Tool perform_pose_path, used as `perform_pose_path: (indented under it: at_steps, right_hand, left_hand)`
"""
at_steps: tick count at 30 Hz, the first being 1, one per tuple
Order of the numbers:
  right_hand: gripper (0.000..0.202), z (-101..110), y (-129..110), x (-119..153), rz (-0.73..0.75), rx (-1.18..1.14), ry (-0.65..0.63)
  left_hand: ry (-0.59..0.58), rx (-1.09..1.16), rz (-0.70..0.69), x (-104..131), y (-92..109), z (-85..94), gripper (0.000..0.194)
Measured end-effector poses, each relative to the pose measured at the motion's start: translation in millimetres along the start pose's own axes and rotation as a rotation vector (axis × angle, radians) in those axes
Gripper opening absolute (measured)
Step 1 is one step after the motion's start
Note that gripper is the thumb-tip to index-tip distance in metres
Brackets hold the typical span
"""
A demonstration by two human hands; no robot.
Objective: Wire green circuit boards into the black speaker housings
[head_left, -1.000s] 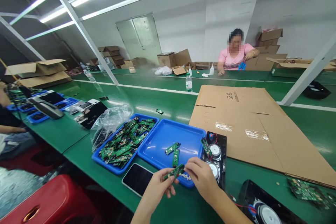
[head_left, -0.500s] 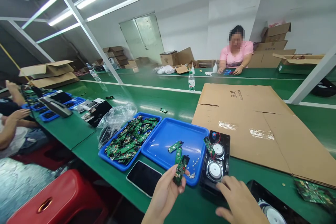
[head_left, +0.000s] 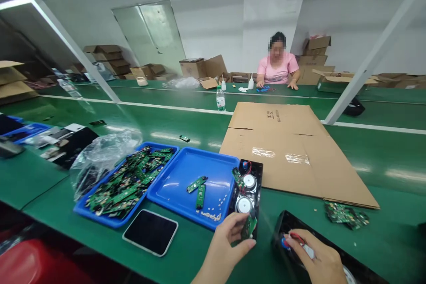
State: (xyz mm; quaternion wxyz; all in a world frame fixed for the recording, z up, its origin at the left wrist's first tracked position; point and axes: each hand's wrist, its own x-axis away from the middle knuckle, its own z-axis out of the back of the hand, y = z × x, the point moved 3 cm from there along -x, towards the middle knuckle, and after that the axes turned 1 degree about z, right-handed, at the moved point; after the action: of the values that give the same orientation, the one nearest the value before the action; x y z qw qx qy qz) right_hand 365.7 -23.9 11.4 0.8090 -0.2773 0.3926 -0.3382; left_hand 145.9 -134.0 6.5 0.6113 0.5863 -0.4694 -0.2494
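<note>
My left hand [head_left: 229, 242] pinches a small green circuit board [head_left: 249, 226] by its edges, over the near end of a black speaker box [head_left: 256, 173]. That box holds two round silver speakers and has another circuit board [head_left: 238, 177] lying on it, beside red wires. At the lower right, my right hand [head_left: 317, 259] is closed on the red wires [head_left: 297, 236] at a second black speaker box [head_left: 286, 222]. A blue round part [head_left: 285, 242] shows at its fingertips. The hand covers much of this box.
A blue tray [head_left: 159, 186] carries two boards and small white connectors; another blue tray [head_left: 80, 207] is heaped with boards. Nearby lie a phone [head_left: 151, 232], a plastic bag [head_left: 106, 151], flat cardboard [head_left: 282, 142] and stacked boards [head_left: 346, 215]. A person [head_left: 278, 66] sits across the bench.
The view has swung right. My left hand has moved right with the circuit board, over the first speaker box. My right hand has moved to the second box and closed on its wires.
</note>
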Motion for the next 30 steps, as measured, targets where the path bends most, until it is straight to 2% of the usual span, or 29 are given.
perform_pose_path:
  at_steps: [3,6,9,11,13,16,20,25,30]
  right_hand:
    - [0.021,20.9,6.8,2.6,0.017,-0.034,0.015]
    - [0.024,37.9,15.9,8.4,-0.162,-0.090,0.010]
    - [0.037,46.1,20.3,14.2,-0.397,-0.255,0.025]
    - [0.041,46.2,16.8,14.6,-0.436,-0.327,0.038]
    - [0.034,44.1,8.3,11.2,-0.341,-0.256,0.046]
    - [0.019,39.4,-9.3,3.2,-0.097,-0.064,0.118]
    - [0.014,29.8,-27.0,-9.1,0.039,0.063,0.199]
    - [0.021,27.9,-37.9,-24.1,0.092,0.155,0.303]
    - [0.008,32.1,-41.4,-29.8,0.227,0.222,0.275]
  left_hand:
    - [-0.045,-0.230,-0.096,-4.1,-0.3,-20.1,0.049]
    - [-0.068,-0.404,-0.194,-7.9,3.2,-36.6,0.050]
    - [-0.079,-0.534,-0.302,-11.6,3.6,-48.9,0.049]
    - [-0.095,-0.601,-0.403,-13.6,2.4,-54.8,0.051]
    - [-0.121,-0.653,-0.532,-14.6,1.4,-59.3,0.055]
    - [-0.132,-0.712,-0.743,-12.8,2.8,-64.9,0.057]
    - [-0.065,-0.783,-0.952,-6.6,7.9,-73.5,0.037]
    - [-0.011,-0.851,-1.066,-0.9,11.4,-79.7,0.032]
    - [0.013,-0.955,-1.161,2.2,19.0,-80.0,0.030]
